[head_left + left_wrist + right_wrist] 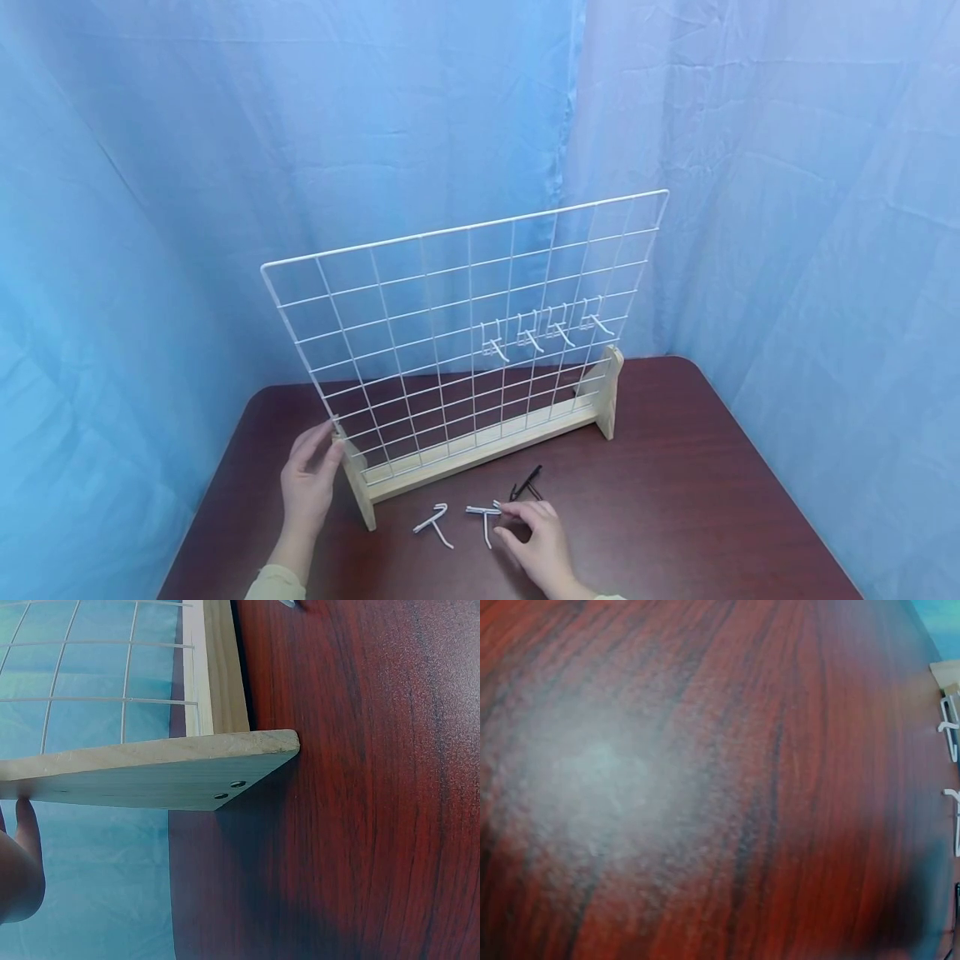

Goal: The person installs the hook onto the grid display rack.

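Note:
A white wire grid panel (469, 227) stands tilted in a pale wooden stand (480, 457). My left hand (307, 483) grips the upper part of the stand's left end board (150, 776), thumb in front; the left wrist view shows only part of that hand. Low on the table, my right hand (540, 542) reaches over a white hook (485, 511), fingertips at its right end and thumb apart from it. Another white hook (431, 522) lies to the left, and a black hook (529, 482) lies just behind the right hand. The right wrist view shows mostly tabletop.
Several white hooks (529, 337) hang in a row on the right half of the grid. The dark red wooden table (697, 492) has rounded far corners. Blue cloth (337, 125) surrounds it at the back and sides.

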`<state>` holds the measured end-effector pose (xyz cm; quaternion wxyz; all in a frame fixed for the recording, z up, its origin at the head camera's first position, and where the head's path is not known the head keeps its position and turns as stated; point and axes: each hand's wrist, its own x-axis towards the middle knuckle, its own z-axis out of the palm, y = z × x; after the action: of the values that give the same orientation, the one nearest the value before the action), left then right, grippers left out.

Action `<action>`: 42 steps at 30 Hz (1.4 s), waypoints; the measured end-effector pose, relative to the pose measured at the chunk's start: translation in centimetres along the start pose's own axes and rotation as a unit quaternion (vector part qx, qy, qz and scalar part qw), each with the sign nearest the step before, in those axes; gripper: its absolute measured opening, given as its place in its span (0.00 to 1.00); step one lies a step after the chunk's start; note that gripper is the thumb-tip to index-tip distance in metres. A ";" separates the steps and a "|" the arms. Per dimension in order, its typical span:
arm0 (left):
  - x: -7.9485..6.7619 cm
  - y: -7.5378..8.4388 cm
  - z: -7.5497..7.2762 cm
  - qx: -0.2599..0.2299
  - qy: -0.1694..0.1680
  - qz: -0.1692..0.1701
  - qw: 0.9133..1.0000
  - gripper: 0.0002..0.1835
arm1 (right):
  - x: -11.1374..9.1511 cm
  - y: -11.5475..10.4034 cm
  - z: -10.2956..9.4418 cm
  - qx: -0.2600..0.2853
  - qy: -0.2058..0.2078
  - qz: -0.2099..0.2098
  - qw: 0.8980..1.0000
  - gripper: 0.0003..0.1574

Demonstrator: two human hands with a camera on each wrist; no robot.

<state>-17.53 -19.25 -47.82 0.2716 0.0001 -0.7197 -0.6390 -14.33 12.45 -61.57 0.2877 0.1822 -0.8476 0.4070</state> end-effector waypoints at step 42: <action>0.0 -0.1 -0.1 0.011 -0.005 0.004 1.000 0.17 | -1.8 0.2 1.3 -0.109 -0.049 0.017 0.993 0.28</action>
<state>-17.52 -19.32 -47.90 0.2707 -0.0028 -0.7282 -0.6297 -13.43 11.68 -63.46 0.2572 0.1555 -0.9027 0.3079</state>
